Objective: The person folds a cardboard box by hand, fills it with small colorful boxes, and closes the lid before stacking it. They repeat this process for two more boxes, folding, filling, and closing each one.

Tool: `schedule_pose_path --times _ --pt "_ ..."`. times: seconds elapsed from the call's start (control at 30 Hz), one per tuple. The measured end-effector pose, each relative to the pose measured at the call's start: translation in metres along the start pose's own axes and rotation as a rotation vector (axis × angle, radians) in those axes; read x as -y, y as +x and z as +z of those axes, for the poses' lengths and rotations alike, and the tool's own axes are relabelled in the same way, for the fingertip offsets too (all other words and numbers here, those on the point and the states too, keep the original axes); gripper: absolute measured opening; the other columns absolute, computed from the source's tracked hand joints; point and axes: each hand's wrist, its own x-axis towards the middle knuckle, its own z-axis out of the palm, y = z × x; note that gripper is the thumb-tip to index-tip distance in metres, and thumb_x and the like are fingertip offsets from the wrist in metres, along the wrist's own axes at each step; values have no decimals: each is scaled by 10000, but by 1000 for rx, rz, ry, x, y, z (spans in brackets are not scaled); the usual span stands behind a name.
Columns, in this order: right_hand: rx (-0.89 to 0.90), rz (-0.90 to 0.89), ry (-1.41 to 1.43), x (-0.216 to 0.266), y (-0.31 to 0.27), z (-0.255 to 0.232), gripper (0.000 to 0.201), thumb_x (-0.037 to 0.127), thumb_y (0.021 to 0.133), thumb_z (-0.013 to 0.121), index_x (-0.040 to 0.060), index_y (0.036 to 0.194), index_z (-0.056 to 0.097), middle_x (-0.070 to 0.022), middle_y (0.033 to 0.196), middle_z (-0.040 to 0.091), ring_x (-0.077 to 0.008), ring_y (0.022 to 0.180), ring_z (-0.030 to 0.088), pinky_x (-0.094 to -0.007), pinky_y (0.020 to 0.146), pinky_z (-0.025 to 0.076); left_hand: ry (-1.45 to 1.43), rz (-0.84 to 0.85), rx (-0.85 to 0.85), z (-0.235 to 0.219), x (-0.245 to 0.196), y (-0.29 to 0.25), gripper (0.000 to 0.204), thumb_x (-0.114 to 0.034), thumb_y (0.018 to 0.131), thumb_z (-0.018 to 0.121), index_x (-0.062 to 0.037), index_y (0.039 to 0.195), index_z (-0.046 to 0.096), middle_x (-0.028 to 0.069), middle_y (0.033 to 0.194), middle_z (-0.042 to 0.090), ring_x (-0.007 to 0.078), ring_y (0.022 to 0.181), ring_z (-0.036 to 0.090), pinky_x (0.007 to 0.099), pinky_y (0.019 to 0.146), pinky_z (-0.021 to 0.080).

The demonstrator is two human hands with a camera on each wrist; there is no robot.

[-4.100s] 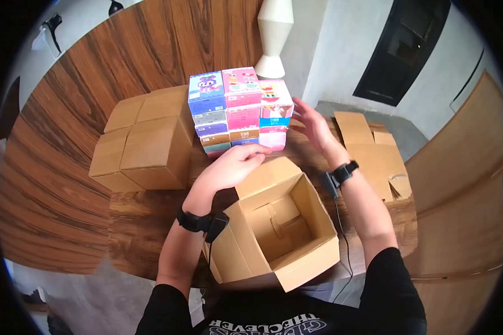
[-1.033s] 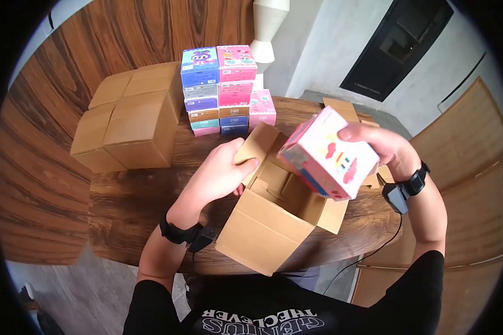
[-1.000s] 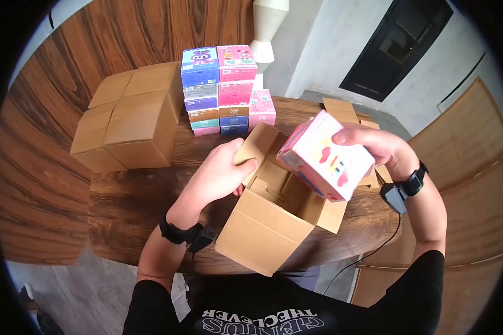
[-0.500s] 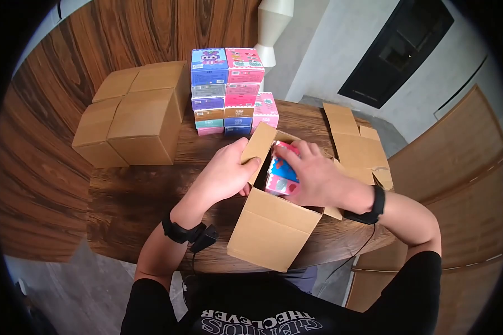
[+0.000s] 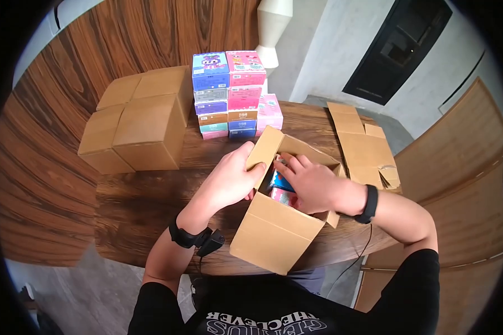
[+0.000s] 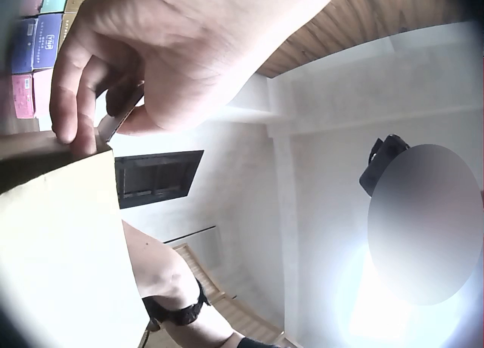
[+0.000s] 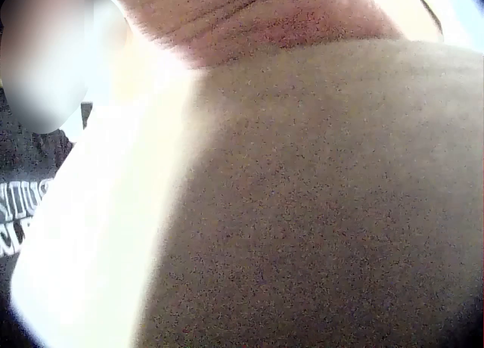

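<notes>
An open cardboard carton (image 5: 274, 233) stands tilted at the front of the wooden table. My left hand (image 5: 229, 174) pinches its raised flap (image 5: 264, 149) between thumb and fingers; the left wrist view shows the fingers over the carton edge. Down inside the carton, my right hand (image 5: 317, 188) holds a small pink and blue printed box (image 5: 284, 196) from above, fingers spread over it. Much of that box is hidden by the hand and carton walls. In the right wrist view the carton wall (image 7: 325, 197) covers most of the picture, below the palm side of the hand (image 7: 265, 15).
Behind the carton stands a stack of colourful printed boxes (image 5: 229, 92), with a lower pink box (image 5: 270, 113) at its right. Closed cardboard cartons (image 5: 137, 125) sit to the left. Flattened cardboard (image 5: 363, 146) lies at the right edge of the table (image 5: 145, 206).
My right hand took the pink and blue box off the right column, carried it over the carton and lowered it inside. My left hand moved from the stack to the flap and grips it.
</notes>
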Motion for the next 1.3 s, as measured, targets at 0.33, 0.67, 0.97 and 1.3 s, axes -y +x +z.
schedule_pose_path --times 0.33,0.67,0.97,1.3 --pt "-359 271 1037 -119 56 -18 347 384 1063 739 67 921 741 1 792 732 -62 718 682 -240 622 538 -1 13 103 -13 -9 -6 241 -99 1042 591 25 1249 583 92 941 684 156 604 661 312 571 571" --pt "78 16 1365 -140 45 2 591 514 1068 717 73 1441 595 -14 1172 711 -84 933 694 -239 721 594 -123 12 128 -45 11 8 308 -124 1098 629 10 1375 645 23 954 699 80 645 654 249 571 538" --pt "-288 -31 1487 -88 -35 40 1010 -74 849 601 142 1775 261 -90 1607 528 -72 1023 625 -243 796 544 -126 166 -38 -45 -1 -2 429 -46 1037 701 -16 1460 635 79 1211 747 117 967 726 296 837 597" --pt "-596 10 1523 -79 -60 92 932 -18 907 690 72 1744 290 -118 1653 462 -150 1213 656 -280 969 560 636 90 514 -9 -49 -97 329 -241 910 912 -49 1129 759 71 810 761 171 710 741 301 671 583"
